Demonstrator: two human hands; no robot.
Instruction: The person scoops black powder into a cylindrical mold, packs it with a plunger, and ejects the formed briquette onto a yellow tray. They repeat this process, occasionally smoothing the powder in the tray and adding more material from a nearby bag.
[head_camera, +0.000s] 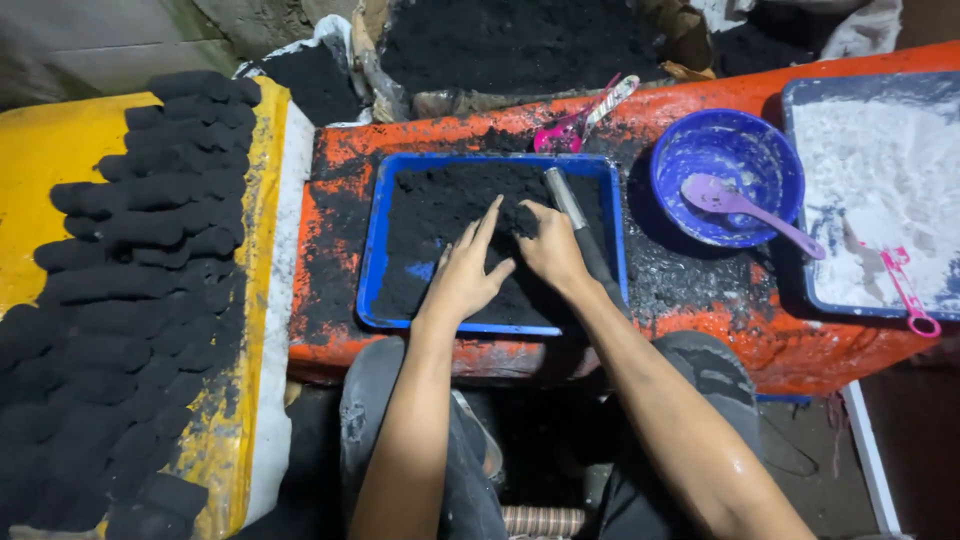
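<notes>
- Blue tray (372, 262) of black powder (440, 205) lies on the orange surface (720, 300).
- Left hand (465, 275) rests flat on the powder inside the tray, fingers spread apart.
- Right hand (552, 250), inside the tray, has its fingers clamped around a metal tube (566, 200).
- Blue bowl (700, 150) sits right of the tray.

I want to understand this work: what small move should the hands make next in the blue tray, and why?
Probably the left hand should push more black powder toward the metal tube. The right hand holds the tube slanted in the blue tray, and loose powder lies under the left fingers.
</notes>
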